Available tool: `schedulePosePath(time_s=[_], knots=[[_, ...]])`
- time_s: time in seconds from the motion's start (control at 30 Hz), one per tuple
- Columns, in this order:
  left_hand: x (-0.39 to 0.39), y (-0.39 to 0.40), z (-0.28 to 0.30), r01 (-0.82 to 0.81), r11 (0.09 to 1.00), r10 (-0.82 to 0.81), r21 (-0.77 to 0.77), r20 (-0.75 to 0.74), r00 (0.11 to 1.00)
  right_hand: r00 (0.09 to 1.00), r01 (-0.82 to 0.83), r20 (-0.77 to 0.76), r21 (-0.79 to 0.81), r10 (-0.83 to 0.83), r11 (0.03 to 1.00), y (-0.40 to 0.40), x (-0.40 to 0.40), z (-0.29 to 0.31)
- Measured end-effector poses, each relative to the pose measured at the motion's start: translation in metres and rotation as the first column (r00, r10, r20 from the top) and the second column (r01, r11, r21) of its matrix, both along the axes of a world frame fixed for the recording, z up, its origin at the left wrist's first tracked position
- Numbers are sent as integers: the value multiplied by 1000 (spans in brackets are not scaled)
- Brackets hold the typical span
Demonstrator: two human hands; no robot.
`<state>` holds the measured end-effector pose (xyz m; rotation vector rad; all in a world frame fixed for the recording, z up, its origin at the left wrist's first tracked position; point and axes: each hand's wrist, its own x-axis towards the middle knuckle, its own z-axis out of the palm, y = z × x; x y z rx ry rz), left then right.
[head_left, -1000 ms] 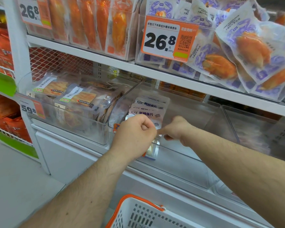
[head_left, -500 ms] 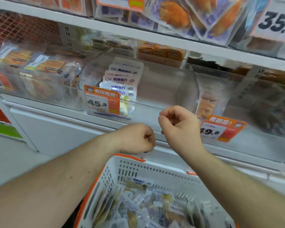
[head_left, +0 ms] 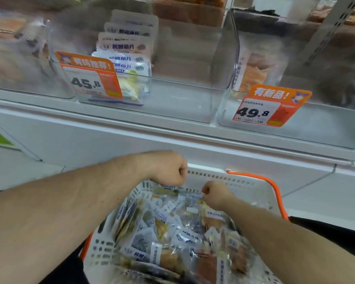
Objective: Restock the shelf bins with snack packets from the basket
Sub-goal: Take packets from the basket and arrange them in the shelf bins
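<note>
A white basket with orange handles sits at the bottom middle of the frame, below the shelf. It is full of snack packets — they lie in a loose pile, tipped every which way, so their long sides point in many directions. A few at the left side of the basket stand on edge and lean toward the upper right.

Both hands are down at the far end of the basket. The left hand is curled into a fist just above the pile, and a packet's top edge peeks out right under it; I cannot tell if the fingers hold it. The right hand is curled too, and it looks like it pinches the top of a clear packet lying flat, its long side going left to right.

In the upper middle of the frame is a clear bin. A row of white packets stands upright in its left part, one behind another — their faces look toward the camera. An orange tag on the bin says 45.8. A second tag, to the right, says 49.8.
</note>
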<state>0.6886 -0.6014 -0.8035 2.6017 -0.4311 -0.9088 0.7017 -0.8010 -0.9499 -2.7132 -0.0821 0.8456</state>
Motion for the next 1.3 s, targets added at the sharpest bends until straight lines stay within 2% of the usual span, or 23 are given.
schedulePosePath(time_s=[0.07,0.17,0.37,0.5,0.6,0.67,0.77,0.87,0.97,1.1,1.17,1.23,1.3], knots=[[5,-5,-5,34,999,-33,32,-20,999,992,-76,-105,-89,67,993,-8,0,-14],[14,-16,-12,68,996,-66,52,-38,997,967,-154,-226,-139,120,978,-12,-3,-33],[28,-38,-11,112,992,-109,58,-55,993,933,-292,-257,-125,253,948,-6,-1,-28],[26,-41,-9,122,988,-115,95,-78,990,908,-402,-164,-80,386,912,-5,4,19],[24,-45,-4,111,989,-103,100,-84,991,892,-451,0,-27,451,892,-9,9,80],[22,-54,3,50,999,-50,-7,-62,997,901,-424,108,18,420,905,-16,10,124],[11,-73,14,-53,961,58,-271,9,998,923,-331,242,98,301,938,-31,8,183],[-4,-87,22,-211,819,238,-534,-20,971,923,-268,326,165,204,949,-47,3,225],[-13,-97,33,-326,641,351,-695,-112,930,900,-252,413,229,141,940,-59,1,251],[-18,-106,46,-432,437,521,-789,-169,837,829,-79,516,492,-217,867,-85,2,272],[-17,-110,51,-462,276,555,-843,-253,793,838,-31,465,563,-285,826,-98,3,278],[-15,-118,62,-455,99,545,-885,-334,769,891,25,329,651,-312,759,-107,2,280],[-13,-127,74,-433,-17,509,-901,-381,772,942,81,188,680,-280,728,-114,1,280]])
